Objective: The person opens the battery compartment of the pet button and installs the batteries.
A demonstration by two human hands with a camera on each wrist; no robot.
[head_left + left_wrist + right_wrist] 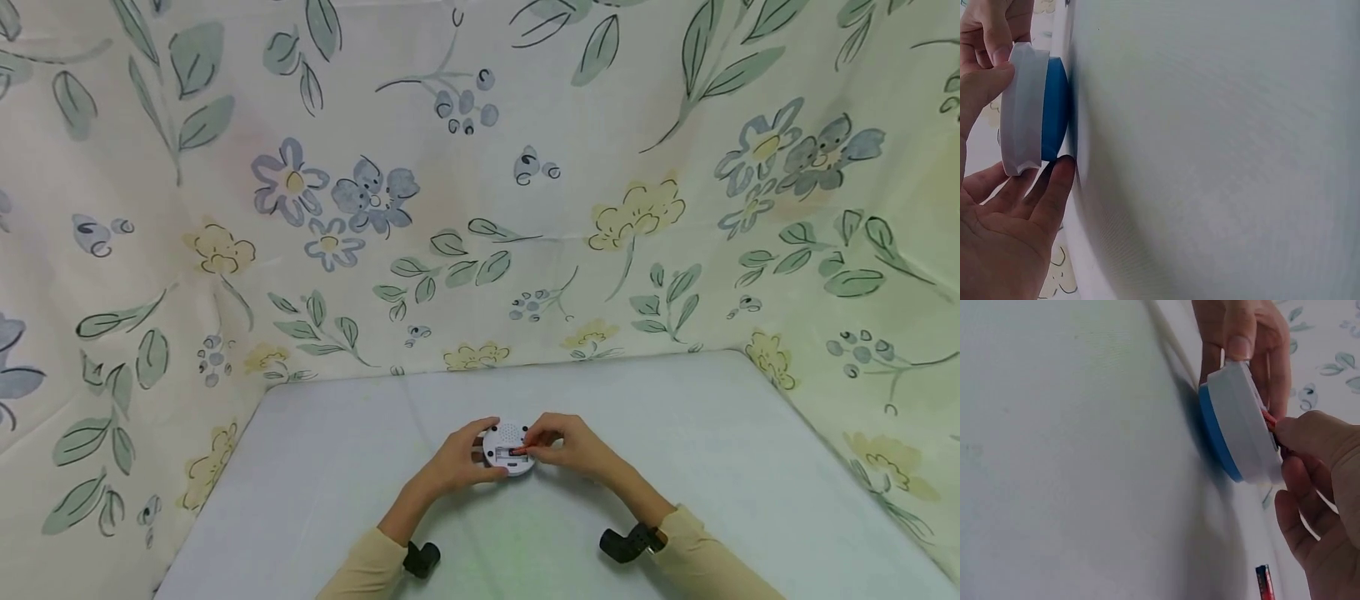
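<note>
A round white device point(507, 435) lies face down, its back showing a dotted speaker grille, dark round feet and an open battery compartment. A blue part point(1055, 109) of it faces the table. My left hand point(455, 460) grips it by the rim, thumb on the near edge and fingers around the far side. At the compartment, my right hand point(567, 442) pinches a red and black battery point(517, 451) between thumb and fingertips. That battery's end is at the slot, mostly covered by the thumb in the right wrist view.
A second red and black battery point(1264, 582) lies on the table near my right hand, cut off by the frame's lower edge. The white-covered table point(337, 467) is bordered by a floral cloth point(480, 200) behind and on both sides.
</note>
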